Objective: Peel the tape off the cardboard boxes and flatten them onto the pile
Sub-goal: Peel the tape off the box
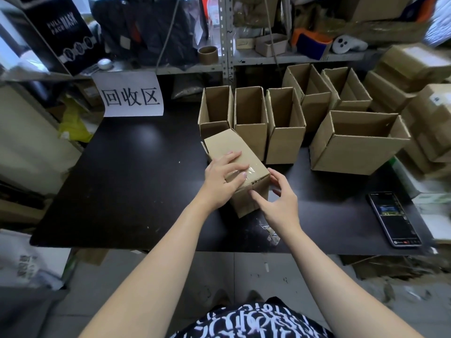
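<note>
Left hand [223, 178] – fingers spread flat atop the tipped box [227, 145], fingertips beside clear tape [252, 172]. Right hand [280, 198] – fingers spread, touching box end below tape.

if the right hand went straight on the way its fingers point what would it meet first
The near end of the taped cardboard box, which the right hand seems to touch with its fingertips; depth is hard to judge.
</note>
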`<action>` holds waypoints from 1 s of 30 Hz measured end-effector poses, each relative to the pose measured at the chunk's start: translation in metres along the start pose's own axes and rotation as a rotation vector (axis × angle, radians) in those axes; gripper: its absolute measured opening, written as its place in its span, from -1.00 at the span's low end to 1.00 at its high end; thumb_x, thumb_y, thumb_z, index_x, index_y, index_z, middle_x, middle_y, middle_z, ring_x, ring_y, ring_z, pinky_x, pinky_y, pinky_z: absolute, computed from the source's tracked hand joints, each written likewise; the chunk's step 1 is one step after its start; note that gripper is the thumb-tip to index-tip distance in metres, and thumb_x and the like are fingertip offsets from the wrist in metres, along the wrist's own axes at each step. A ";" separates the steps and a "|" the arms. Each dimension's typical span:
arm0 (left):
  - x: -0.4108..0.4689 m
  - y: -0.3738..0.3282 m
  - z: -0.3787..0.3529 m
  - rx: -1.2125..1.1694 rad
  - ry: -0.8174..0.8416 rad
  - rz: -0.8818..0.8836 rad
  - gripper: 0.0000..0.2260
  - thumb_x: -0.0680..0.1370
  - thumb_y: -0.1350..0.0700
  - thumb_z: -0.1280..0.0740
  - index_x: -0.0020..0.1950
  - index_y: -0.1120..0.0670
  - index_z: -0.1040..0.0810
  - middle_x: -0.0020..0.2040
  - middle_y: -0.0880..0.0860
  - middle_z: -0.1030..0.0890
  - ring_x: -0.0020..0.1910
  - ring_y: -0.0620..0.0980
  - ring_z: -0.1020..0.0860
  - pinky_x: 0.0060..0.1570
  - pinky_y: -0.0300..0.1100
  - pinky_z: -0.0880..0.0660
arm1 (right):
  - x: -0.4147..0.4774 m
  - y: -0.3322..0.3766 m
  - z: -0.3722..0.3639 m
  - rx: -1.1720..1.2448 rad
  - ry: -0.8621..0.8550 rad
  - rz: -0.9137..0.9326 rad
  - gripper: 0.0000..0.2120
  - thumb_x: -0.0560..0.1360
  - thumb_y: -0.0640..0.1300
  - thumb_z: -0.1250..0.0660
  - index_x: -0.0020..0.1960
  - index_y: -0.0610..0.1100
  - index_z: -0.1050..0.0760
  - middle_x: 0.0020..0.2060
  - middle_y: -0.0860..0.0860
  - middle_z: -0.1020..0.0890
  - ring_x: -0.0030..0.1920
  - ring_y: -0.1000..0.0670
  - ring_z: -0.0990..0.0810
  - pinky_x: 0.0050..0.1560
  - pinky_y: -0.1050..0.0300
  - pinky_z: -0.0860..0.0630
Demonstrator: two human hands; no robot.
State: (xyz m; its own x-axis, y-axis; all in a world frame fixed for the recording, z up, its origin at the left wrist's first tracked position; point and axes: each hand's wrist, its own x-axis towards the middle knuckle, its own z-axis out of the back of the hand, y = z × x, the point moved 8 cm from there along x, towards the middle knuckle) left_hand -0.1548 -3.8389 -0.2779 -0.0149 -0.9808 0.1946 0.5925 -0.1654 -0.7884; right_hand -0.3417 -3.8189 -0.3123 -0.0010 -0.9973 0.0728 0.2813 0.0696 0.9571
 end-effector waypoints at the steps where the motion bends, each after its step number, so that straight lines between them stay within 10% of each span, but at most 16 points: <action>1: 0.000 0.001 -0.001 -0.001 -0.003 -0.004 -0.81 0.61 0.04 -0.41 0.20 -0.13 -0.69 0.48 -0.19 -0.44 0.53 -0.21 -0.22 0.55 0.16 -0.07 | 0.000 0.000 0.000 0.005 -0.005 -0.008 -0.37 0.41 -0.11 -0.60 0.42 0.03 -0.46 0.26 0.21 -0.58 0.25 0.20 -0.54 0.30 0.33 -0.45; 14: -0.005 0.003 0.001 -0.087 -0.041 0.028 -0.80 0.60 0.08 -0.44 0.21 -0.02 -0.72 0.48 -0.14 -0.46 0.51 -0.33 -0.20 0.56 0.10 -0.13 | 0.001 0.000 0.001 -0.021 -0.015 -0.034 -0.37 0.39 -0.08 -0.62 0.41 0.02 -0.48 0.22 0.19 -0.60 0.24 0.20 -0.54 0.19 0.47 -0.43; 20: -0.011 -0.002 0.006 0.155 -0.015 -0.097 -0.32 0.39 -0.24 -0.53 0.45 0.00 -0.54 0.52 -0.11 -0.42 0.58 -0.17 -0.23 0.54 0.13 -0.15 | -0.006 -0.017 -0.015 -0.031 0.146 -0.184 -0.38 0.39 0.12 -0.59 0.37 0.21 -0.42 0.18 0.31 -0.55 0.12 0.45 -0.47 -0.02 0.54 -0.40; 25: -0.014 0.002 0.013 0.122 -0.114 -0.052 -0.45 0.49 -0.20 -0.44 0.41 0.03 -0.58 0.52 -0.09 -0.43 0.57 -0.13 -0.25 0.52 0.19 -0.19 | -0.002 -0.008 -0.025 -0.140 0.134 -0.098 0.04 0.16 0.18 -0.67 0.52 0.21 -0.25 0.37 0.22 -0.49 0.38 0.18 -0.43 0.41 0.01 -0.45; 30: -0.014 -0.006 0.013 0.091 -0.142 0.020 -0.45 0.50 -0.15 -0.44 0.43 0.06 -0.55 0.52 -0.02 -0.43 0.57 -0.15 -0.23 0.53 0.19 -0.18 | -0.001 0.010 -0.044 -0.249 0.004 -0.049 0.26 0.14 0.29 -0.65 0.62 0.10 0.00 0.49 0.07 -0.33 0.49 -0.01 -0.25 0.49 -0.11 -0.27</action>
State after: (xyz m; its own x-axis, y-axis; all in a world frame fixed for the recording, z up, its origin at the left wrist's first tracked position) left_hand -0.1478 -3.8232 -0.2684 0.1077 -0.9581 0.2655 0.6623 -0.1300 -0.7379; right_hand -0.2969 -3.8185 -0.3155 -0.0163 -0.9995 0.0263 0.5084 0.0144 0.8610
